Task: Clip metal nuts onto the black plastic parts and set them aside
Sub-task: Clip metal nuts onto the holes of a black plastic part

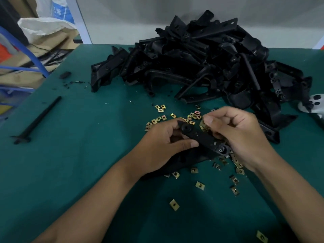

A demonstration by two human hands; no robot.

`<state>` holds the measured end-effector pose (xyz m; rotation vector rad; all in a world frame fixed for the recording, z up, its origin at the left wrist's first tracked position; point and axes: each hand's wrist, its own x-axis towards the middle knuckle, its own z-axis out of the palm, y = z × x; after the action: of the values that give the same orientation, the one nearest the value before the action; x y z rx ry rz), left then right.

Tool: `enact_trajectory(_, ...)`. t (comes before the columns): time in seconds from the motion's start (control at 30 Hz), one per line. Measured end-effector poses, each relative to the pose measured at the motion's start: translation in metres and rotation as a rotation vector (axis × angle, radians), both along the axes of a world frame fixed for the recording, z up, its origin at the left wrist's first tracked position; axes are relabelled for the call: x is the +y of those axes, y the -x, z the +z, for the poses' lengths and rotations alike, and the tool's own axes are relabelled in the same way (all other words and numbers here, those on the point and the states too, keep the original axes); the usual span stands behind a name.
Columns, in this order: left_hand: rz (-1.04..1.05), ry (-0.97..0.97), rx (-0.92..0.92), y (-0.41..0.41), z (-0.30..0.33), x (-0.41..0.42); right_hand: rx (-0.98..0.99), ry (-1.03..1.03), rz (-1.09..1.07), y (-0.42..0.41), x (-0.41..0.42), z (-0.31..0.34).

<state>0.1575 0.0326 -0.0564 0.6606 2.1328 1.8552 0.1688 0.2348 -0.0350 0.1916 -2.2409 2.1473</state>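
My left hand (pixel 163 142) grips a black plastic part (pixel 203 138) over the green table, thumb on its near edge. My right hand (pixel 235 132) has its fingers curled around several brass-coloured metal nuts (pixel 203 125), held right above the part's far end. The part shows a round boss near my left fingers and a metal-centred hole at its right end. Loose metal nuts (pixel 199 185) lie scattered on the mat around and below both hands. A big heap of black plastic parts (pixel 201 64) fills the back of the table.
A long black plastic rod (pixel 37 120) lies at the left on the green mat (pixel 87 155). A small black block (pixel 65 74) and bits of black debris sit further back. Sacks, blue tubing and boxes stand beyond the left edge. A white object (pixel 315 104) lies far right.
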Motion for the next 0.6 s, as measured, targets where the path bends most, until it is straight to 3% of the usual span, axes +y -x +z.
enact_trajectory(0.6,-0.031,0.075,0.005,-0.0007,0.0001,-0.0023,0.053,-0.135,0.129,-0.0016,0.0059,-0.0006)
